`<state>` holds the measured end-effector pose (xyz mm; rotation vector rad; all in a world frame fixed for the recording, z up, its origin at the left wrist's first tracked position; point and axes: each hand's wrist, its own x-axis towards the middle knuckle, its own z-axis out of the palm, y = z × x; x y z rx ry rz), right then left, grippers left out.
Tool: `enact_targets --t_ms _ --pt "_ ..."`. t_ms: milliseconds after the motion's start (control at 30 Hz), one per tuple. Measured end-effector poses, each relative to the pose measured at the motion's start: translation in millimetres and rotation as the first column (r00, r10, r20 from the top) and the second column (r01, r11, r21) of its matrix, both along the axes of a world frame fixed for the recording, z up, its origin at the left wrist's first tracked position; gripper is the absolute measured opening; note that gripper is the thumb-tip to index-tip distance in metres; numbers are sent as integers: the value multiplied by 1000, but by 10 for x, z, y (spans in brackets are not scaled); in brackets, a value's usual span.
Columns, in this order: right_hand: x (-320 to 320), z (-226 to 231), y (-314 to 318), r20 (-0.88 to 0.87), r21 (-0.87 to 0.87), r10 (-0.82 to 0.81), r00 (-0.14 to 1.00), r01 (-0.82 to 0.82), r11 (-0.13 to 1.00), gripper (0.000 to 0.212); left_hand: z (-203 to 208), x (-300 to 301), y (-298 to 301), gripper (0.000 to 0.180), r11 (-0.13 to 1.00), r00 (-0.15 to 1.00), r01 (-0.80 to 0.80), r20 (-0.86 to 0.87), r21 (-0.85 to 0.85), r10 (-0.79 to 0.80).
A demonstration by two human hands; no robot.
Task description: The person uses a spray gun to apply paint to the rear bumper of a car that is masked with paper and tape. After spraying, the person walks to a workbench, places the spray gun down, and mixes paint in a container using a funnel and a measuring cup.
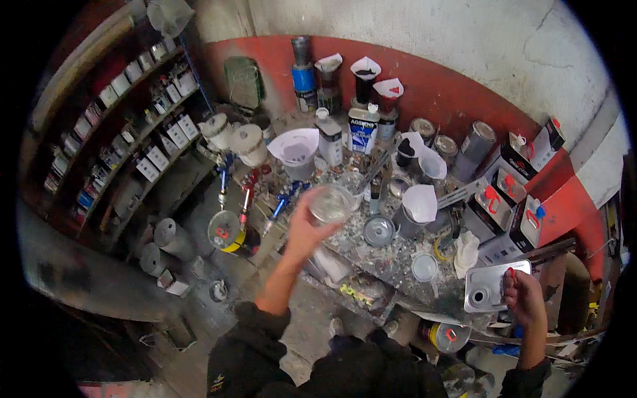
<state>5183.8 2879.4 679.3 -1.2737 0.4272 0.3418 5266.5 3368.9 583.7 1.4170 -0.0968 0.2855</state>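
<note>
My left hand (306, 232) is wrapped round a clear plastic cup (330, 205), held above the front edge of a paint-spattered bench (352, 249). Whether anything is in the cup I cannot tell. To the right, my right hand (525, 297) grips a rectangular metal can (490, 277) by its red handle; the can's round spout faces up and looks uncapped. Left of the cup are a blue spray gun (281, 201), a red spray gun (247, 194) and another blue one (224, 178). A round grey lid (379, 231) lies on the bench between my hands.
Paper strainers sit in several pots, one a white bucket (296, 156). Tall solvent cans with red caps (491, 211) crowd the right side. A yellow-banded drum (232, 232) stands left of the bench. Shelves (126, 146) of tins line the left wall. A white rag (466, 253) lies near the metal can.
</note>
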Motion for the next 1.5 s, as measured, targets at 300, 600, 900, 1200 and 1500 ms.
enact_targets --t_ms 300,600,900,1200,1500 --pt "47 35 -109 45 47 39 998 -41 998 20 653 703 1322 70 907 928 -354 -36 229 372" --pt "75 -14 -139 32 44 -21 999 19 999 20 427 1092 1863 71 654 863 -419 51 630 503" --pt "72 46 -226 44 85 -31 999 27 996 18 682 1132 1620 73 306 843 -398 213 865 494" --pt "66 65 -183 34 70 -50 998 48 996 16 792 1192 1537 71 183 825 -377 239 908 513" --pt "68 153 -102 40 52 -18 999 16 998 18 1016 1179 1311 70 -21 838 -361 335 932 431"
